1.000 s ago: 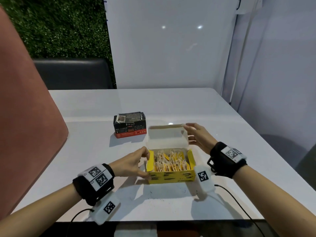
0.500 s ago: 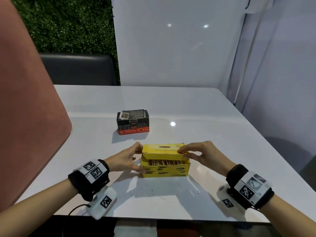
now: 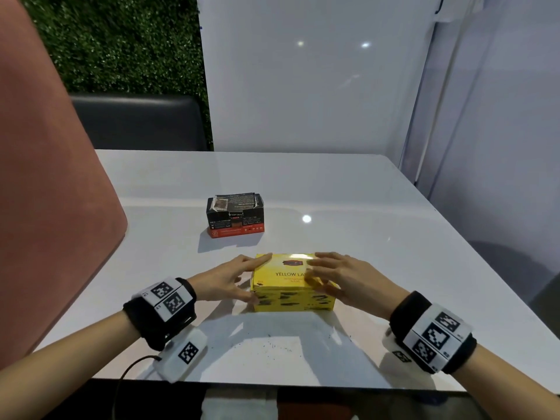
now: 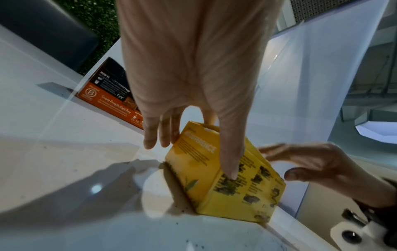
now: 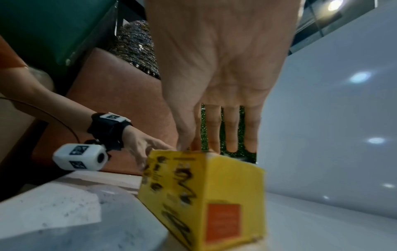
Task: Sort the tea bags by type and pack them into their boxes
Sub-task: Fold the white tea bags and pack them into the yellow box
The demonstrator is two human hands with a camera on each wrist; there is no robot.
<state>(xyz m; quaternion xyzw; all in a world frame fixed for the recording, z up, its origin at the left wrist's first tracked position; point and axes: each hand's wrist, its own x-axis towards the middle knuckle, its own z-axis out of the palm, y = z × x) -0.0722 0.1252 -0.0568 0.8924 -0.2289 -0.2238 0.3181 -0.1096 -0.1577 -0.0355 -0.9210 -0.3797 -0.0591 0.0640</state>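
Observation:
A yellow tea box (image 3: 291,283) sits closed on the white table (image 3: 378,237) near me, its lid down flat. My left hand (image 3: 233,280) lies against its left end, straight fingers on the top left corner and the thumb on the front corner (image 4: 231,171). My right hand (image 3: 333,277) rests flat on the lid's right half with straight fingers (image 5: 232,135). Behind it stands a black and red tea box (image 3: 235,215), also closed, with no hand near. The yellow box (image 4: 227,178) (image 5: 204,195) hides its tea bags.
A rust-coloured seat back (image 3: 45,207) rises at the table's left edge. A dark chair (image 3: 136,122) stands beyond the far edge, with white panels (image 3: 303,86) behind and to the right. Dark crumbs (image 3: 272,344) dot the table in front of the yellow box.
The yellow box's lid stood open a second ago, showing tea bags. My right hand swung it down and now lies flat on it. My left hand stayed at the box's left end.

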